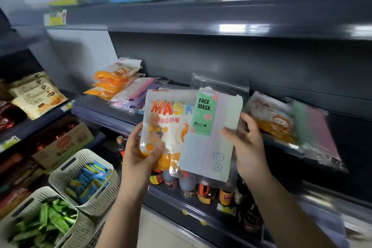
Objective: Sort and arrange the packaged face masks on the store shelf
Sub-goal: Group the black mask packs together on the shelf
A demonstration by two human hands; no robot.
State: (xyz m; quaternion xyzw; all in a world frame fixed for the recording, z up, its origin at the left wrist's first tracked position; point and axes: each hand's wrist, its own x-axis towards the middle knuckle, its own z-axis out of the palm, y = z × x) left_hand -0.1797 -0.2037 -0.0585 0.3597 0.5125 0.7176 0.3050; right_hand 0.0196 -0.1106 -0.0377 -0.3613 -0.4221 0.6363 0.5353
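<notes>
Currently two packs are held up in front of the mask shelf (pixel 112 106), one per hand. The left hand (pixel 138 153) grips the orange "MASK" pouch (pixel 167 127) by its lower left corner, thumb on the front face, fingers behind. The right hand (pixel 248 147) holds the pastel "FACE MASK" pack (pixel 213 131) along its right edge, thumb over the front. Both packs stand roughly upright, long axes near vertical, the pastel one tipped slightly clockwise and overlapping the right edge of the orange pouch.

Key relation: matching stock sits on opposite sides. The orange pile (pixel 112 82) and the pink/purple pile (pixel 130 96) lie up and to the left of the hands, at the left end of the shelf; the left hand is nearer to both. An unsorted heap (pixel 281 121) (an orange pouch lying over pastel packs) lies just right of the right hand, touching or almost touching its fingers; which cannot be told through the motion blur.

Judgement: the orange pouch is probably bound for the orange pile, a short reach up-left for the left hand, with the pouch laid from upright to flat. The overlap must be cleared first, or the pastel pack gets dragged along. Sorting looks partly done: two tidy piles left, a mixed heap right.
</notes>
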